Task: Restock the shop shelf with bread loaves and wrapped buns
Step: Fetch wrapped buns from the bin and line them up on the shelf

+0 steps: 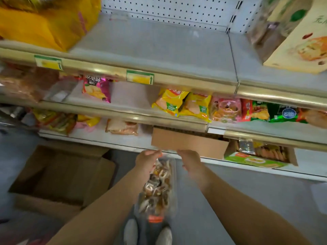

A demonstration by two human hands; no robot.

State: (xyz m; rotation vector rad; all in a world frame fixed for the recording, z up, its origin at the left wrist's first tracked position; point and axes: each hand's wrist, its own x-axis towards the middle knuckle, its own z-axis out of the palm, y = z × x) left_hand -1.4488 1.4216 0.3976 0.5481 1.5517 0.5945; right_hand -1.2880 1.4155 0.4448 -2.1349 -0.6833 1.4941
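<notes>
The shoes [147,232] at 6 o'clock are nearest, toes toward the shelf [152,50]. Just above them a long clear bag [157,188] of wrapped buns hangs by its top edge, which the left hand [147,159] pinches with curled fingers; held that way its weight pulls it straight, probably so it can be swung up and laid flat. The right hand [190,157] sits just beside the bag's top at 1 o'clock from it; motion blur hides whether it touches the bag, and I cannot tell how its fingers lie. An open carton [58,175] stands on the floor at 8 o'clock, likely the stock source. The top tier at 12 o'clock has a bare stretch between a yellow bag [47,23] at 10 o'clock and a bread pack [299,43] at 2 o'clock, a likely spot for the buns. Lower tiers hold snack packets [182,105] and a brown box [189,144].
</notes>
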